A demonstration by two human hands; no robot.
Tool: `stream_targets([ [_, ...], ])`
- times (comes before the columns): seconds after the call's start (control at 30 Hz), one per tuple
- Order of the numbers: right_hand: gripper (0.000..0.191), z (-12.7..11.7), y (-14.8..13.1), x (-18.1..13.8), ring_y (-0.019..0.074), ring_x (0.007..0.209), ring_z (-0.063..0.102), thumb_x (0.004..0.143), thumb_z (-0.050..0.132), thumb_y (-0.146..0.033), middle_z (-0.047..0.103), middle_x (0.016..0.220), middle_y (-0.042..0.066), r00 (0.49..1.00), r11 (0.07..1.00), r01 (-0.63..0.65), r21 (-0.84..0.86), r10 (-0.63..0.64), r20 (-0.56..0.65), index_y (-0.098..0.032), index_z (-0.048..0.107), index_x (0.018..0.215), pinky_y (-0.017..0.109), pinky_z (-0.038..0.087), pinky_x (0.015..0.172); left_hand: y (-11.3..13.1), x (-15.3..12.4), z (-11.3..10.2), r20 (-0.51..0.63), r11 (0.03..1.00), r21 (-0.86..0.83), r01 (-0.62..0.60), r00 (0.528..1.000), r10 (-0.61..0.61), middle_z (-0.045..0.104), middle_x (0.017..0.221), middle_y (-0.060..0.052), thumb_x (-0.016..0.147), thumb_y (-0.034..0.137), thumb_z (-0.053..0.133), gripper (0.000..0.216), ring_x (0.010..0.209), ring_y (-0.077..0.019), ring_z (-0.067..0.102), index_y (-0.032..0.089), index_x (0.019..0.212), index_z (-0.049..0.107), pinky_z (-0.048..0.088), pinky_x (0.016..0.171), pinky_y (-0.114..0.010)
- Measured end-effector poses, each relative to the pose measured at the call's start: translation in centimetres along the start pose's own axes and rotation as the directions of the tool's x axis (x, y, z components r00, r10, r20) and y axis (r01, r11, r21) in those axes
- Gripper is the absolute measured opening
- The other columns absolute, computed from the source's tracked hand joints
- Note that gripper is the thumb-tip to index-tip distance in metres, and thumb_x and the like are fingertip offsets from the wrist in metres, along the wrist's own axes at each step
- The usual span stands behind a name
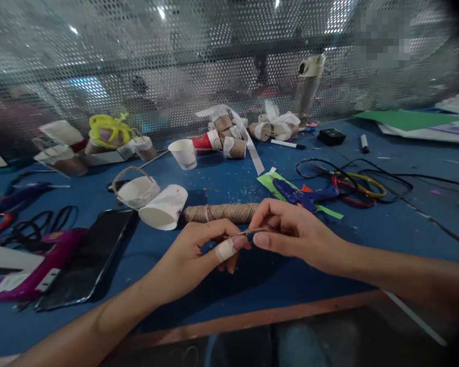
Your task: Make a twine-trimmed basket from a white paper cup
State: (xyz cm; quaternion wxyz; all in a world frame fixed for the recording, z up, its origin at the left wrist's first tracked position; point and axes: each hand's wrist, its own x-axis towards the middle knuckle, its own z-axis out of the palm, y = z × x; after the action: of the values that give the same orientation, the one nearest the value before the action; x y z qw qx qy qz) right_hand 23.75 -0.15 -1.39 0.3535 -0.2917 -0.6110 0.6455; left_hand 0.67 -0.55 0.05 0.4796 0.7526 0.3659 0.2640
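My left hand (199,255), a plaster on one finger, and my right hand (290,232) meet above the blue table (252,285), both pinched together. Between the fingertips is a thin strand of brown twine and a small dark object (248,235) that I cannot make out clearly. Just behind the hands lies a roll wrapped in jute twine (220,212). A white paper cup (163,208) lies on its side left of the roll, next to a twine-handled cup basket (135,189).
A blue glue gun (304,195) lies on green paper strips with cables and rubber loops to its right. A phone (87,257) and a purple tool (42,270) sit at left. Wrapped cups (233,135), markers and a bottle stand by the perforated metal screen.
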Motion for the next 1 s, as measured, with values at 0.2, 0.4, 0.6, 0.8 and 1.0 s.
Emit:
stream_targets([
  [0.2,0.023,0.14,0.27,0.16,0.0036,0.049,0.032,0.089,0.077,-0.03,0.048,0.064,-0.01,1.0,0.996,-0.004,0.085,0.003,0.008,-0.019,0.057,0.087,0.019,0.024,0.044,0.29,0.0,-0.03,0.004,1.0,0.009,-0.013,1.0,0.013,0.063,0.063,0.006,0.101,0.029,0.057,0.024,0.056,-0.0061,0.058,0.017,0.082,0.067,0.046,0.056,-0.014],
  [0.4,0.023,0.15,0.47,0.42,0.005,0.051,0.039,0.094,0.07,-0.035,0.052,0.061,-0.009,1.0,1.0,-0.007,0.013,0.007,0.028,-0.019,0.056,0.086,0.019,0.028,0.048,0.42,0.09,-0.06,-0.001,0.998,0.048,-0.039,0.999,0.039,0.063,0.063,0.005,0.101,0.027,0.056,0.025,0.056,-0.0066,0.058,0.017,0.08,0.067,0.046,0.057,-0.015],
  [0.6,0.026,0.05,0.44,0.2,0.0056,0.048,0.037,0.1,0.06,-0.041,0.056,0.059,-0.008,0.995,0.997,-0.025,-0.068,0.032,0.096,-0.02,0.053,0.087,0.02,0.029,0.049,0.5,0.02,-0.19,-0.016,0.997,0.05,-0.05,0.999,0.051,0.063,0.063,0.005,0.101,0.026,0.057,0.023,0.055,-0.0072,0.058,0.018,0.082,0.067,0.047,0.056,-0.015],
  [0.8,0.027,-0.22,0.72,-0.04,0.0071,0.054,0.041,0.104,0.051,-0.039,0.049,0.062,-0.007,0.993,0.97,0.109,-0.215,-0.096,0.073,-0.018,0.06,0.09,0.022,0.031,0.053,0.57,0.07,-0.16,-0.019,0.997,0.038,-0.062,0.998,0.063,0.063,0.062,0.005,0.1,0.026,0.058,0.022,0.054,-0.0072,0.058,0.018,0.082,0.068,0.048,0.056,-0.015],
  [1.0,0.025,-0.11,0.1,-0.38,0.0087,0.061,0.039,0.102,0.056,-0.041,0.047,0.071,-0.005,0.992,0.946,0.128,-0.299,-0.123,0.036,-0.019,0.061,0.09,0.024,0.031,0.056,0.32,-0.16,-0.18,-0.031,0.999,-0.006,-0.049,0.998,0.048,0.064,0.063,0.005,0.101,0.03,0.058,0.02,0.055,-0.007,0.059,0.019,0.088,0.068,0.048,0.055,-0.014],
])
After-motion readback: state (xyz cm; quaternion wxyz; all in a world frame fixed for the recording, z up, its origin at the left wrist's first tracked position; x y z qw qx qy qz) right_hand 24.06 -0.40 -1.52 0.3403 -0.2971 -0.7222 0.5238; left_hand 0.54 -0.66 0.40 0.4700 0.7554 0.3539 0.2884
